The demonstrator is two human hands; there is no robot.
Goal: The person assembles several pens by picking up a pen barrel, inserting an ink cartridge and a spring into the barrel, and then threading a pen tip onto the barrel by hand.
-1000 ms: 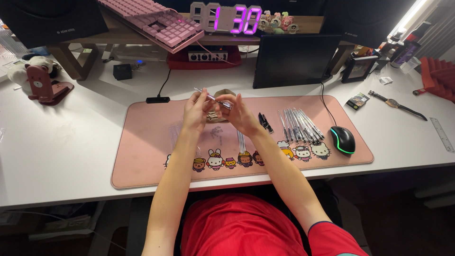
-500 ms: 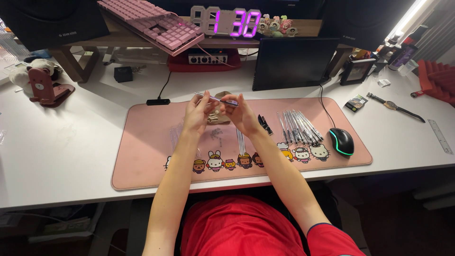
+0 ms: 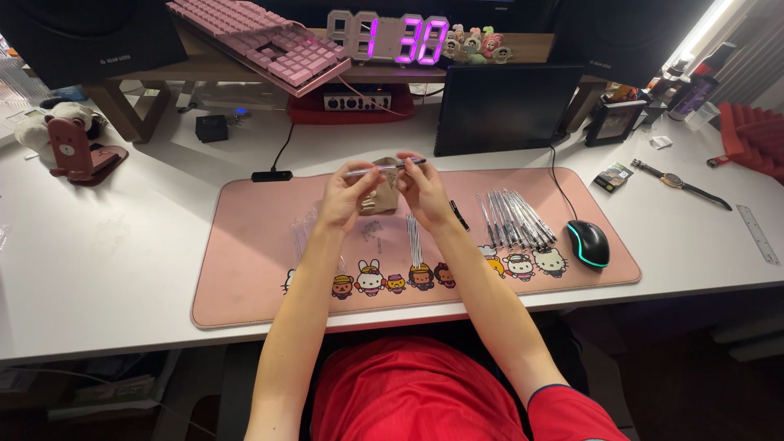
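So the white counter [image 3: 122,261] carries a big pink desk mat [image 3: 253,269] and both hands are raised over the middle of it. Just right of the hands there's a row of finished-looking pens [image 3: 514,219], so I'd guess a fair batch is done. Below the hands sits a small bunch of thin refills [image 3: 415,241], with clear tubes [image 3: 302,237] to their left and tiny bits [image 3: 371,237] in between, so plenty seems left. Left hand [image 3: 343,196] and right hand [image 3: 420,188] each pinch one end of a single pen [image 3: 384,167], held level between them, mid-assembly I think.
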